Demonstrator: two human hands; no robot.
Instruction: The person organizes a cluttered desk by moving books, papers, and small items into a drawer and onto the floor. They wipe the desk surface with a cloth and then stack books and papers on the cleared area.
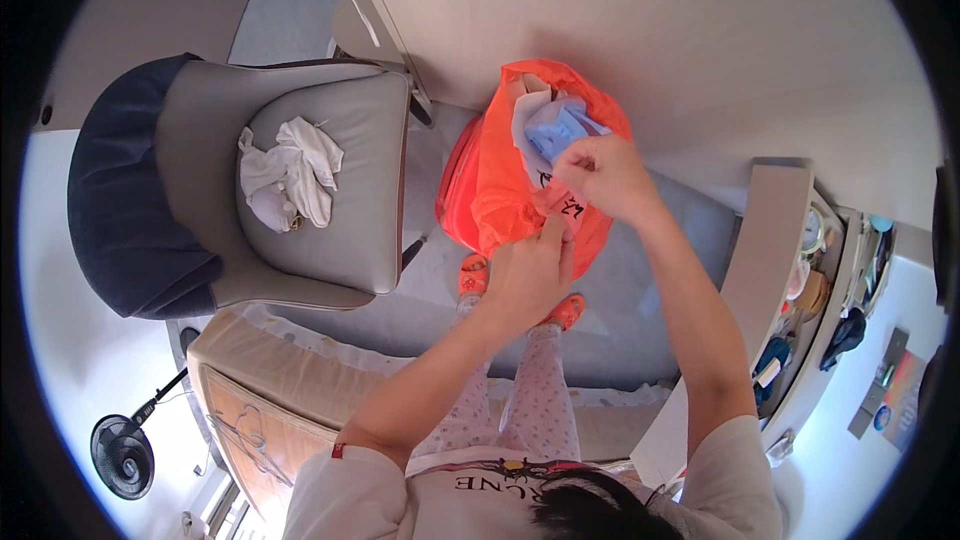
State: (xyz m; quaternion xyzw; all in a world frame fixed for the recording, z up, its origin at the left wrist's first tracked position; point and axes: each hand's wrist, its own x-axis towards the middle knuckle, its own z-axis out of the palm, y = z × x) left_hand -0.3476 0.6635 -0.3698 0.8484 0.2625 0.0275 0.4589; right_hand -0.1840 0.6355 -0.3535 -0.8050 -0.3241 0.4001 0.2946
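An orange plastic bag (504,157) gapes in front of me beside a pale panel. My left hand (531,264) pinches the near edge of the bag. Over the bag's mouth, my right hand (606,174) has its fingers curled together; whether they grip the plastic or something inside is hidden. Just beyond those fingers lies a light blue packet (553,129) in the bag. Beside it stands a white sheet (523,120), and black handwriting shows on white and pinkish surfaces between my hands. Left of the bag, partly covered by it, is a red case (459,191).
A grey chair (367,165) at left carries crumpled white cloths (304,172) and a dark blue garment (112,202) over its back. Cluttered shelves (799,300) stand at right. Behind me are a bed edge (300,367) and a black fan (122,457). Orange slippers (472,275) are on my feet.
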